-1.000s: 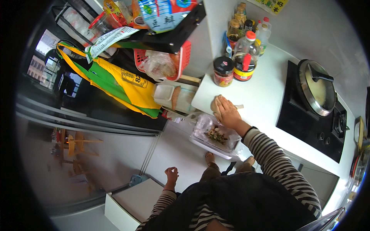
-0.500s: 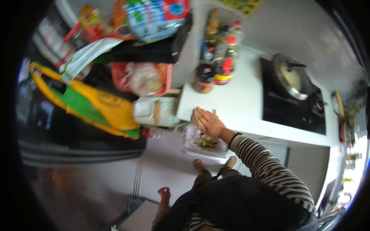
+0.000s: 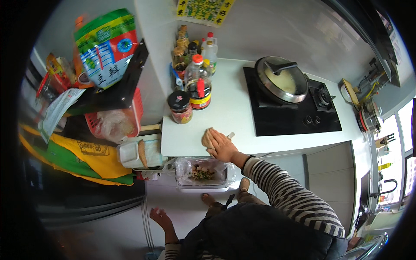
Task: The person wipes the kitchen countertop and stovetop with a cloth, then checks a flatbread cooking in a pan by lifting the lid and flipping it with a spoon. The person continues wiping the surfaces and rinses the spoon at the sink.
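My right hand [image 3: 222, 146] presses down on the white countertop [image 3: 225, 104] near its front edge. Under its fingers is a bunched beige cloth [image 3: 207, 138], mostly covered by the hand. A small pale strip [image 3: 231, 135] sticks out beside the fingertips. My left hand [image 3: 161, 216] hangs low at my side, empty, its fingers loosely apart. Below the counter edge, close to my right hand, a bin [image 3: 203, 189] lined with clear plastic holds food scraps [image 3: 201, 173]. A dark-lidded jar [image 3: 180, 106] stands on the counter beyond the hand.
Several sauce and oil bottles [image 3: 198, 82] crowd the counter's back left. A lidded pan [image 3: 281, 82] sits on the black gas hob [image 3: 268, 119]. To the left are a red basket [image 3: 138, 110], a white plastic tray [image 3: 128, 154] and a yellow-green bag [image 3: 99, 158].
The view has swung, moving the scene leftward and down. My right hand has slid rightward along the counter, away from its left corner, with the cloth. My left hand still hangs empty.
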The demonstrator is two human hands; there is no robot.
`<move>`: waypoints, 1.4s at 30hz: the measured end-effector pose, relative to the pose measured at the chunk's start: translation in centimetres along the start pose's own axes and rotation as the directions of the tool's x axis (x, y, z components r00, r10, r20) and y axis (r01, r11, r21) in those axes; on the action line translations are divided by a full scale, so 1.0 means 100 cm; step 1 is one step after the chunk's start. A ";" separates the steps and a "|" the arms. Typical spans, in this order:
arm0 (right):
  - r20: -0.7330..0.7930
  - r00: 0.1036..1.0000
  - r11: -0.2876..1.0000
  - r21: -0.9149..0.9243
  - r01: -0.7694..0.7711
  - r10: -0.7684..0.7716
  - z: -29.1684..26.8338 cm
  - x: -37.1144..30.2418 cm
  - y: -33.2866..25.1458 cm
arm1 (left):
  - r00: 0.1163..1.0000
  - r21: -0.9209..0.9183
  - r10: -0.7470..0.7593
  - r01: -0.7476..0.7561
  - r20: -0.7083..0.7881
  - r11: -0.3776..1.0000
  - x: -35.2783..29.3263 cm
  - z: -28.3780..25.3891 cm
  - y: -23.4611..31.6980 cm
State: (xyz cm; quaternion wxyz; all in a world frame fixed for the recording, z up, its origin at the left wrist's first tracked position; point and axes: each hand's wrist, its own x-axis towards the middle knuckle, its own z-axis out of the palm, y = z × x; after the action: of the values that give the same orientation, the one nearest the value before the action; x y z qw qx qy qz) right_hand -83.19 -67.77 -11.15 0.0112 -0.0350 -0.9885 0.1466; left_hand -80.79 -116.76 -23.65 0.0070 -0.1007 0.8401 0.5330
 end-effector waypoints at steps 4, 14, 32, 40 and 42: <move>-0.030 0.994 0.995 0.005 -0.101 0.101 -0.027 -0.053 0.046 | 0.872 0.256 0.489 -0.471 -0.006 0.844 0.034 0.036 0.113; -0.435 0.887 0.987 0.103 -0.122 0.155 -0.068 -0.094 0.134 | 0.679 -0.140 0.627 -0.628 0.382 0.765 0.010 0.228 0.279; -0.183 0.918 0.894 -0.226 -0.388 0.352 -0.049 0.033 0.196 | 0.515 0.443 0.669 -0.846 0.536 0.296 0.007 0.322 0.292; -0.196 0.950 0.960 -0.094 -0.265 0.243 -0.056 -0.090 0.128 | 0.540 0.467 0.621 -0.833 0.568 0.297 0.008 0.323 0.286; -0.185 0.945 0.957 -0.057 -0.284 0.269 -0.060 -0.074 0.133 | 0.537 0.477 0.626 -0.832 0.565 0.284 0.009 0.325 0.284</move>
State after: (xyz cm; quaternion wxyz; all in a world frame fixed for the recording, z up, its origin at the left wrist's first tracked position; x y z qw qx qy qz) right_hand -74.70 -53.91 -9.30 0.0761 -0.1866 -0.9742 0.1020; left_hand -89.83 -76.06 -12.42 -0.0889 0.3828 0.9120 0.1177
